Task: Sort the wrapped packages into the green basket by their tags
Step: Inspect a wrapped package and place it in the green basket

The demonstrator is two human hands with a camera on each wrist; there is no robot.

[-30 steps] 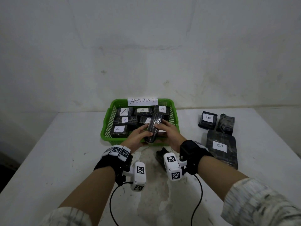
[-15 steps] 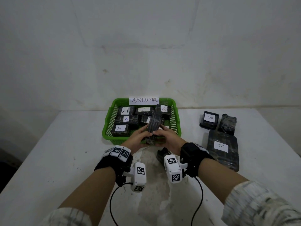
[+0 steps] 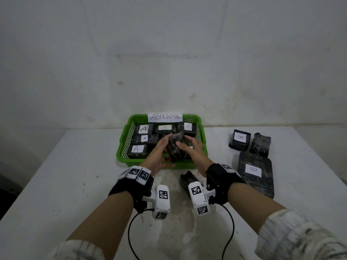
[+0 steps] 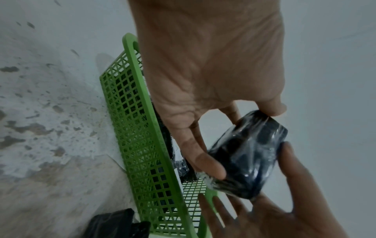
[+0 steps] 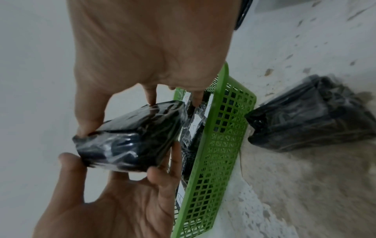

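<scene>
A green basket (image 3: 123, 147) labelled ABNORMAL holds several black wrapped packages tagged A (image 3: 136, 149). Over its near right part both hands hold one black film-wrapped package (image 3: 175, 147), tilted on edge, with no tag showing. My left hand (image 3: 161, 147) pinches it from the left and my right hand (image 3: 190, 150) from the right. In the left wrist view the thumb and fingers clamp the package (image 4: 244, 154) beside the basket wall (image 4: 142, 145). From the right wrist the same package (image 5: 132, 138) shows, with the left hand (image 5: 114, 201) below it.
Right of the basket lie a small package tagged B (image 3: 239, 139), a crumpled black package (image 3: 261, 144) and a large flat one tagged B (image 3: 254, 171). Another small black package (image 3: 187, 180) lies on the table by my right wrist. A wall stands close behind the basket.
The package has stayed over the basket's near right part and turned a little. Both hands have reached slightly further forward, with fingers more stretched along it.
</scene>
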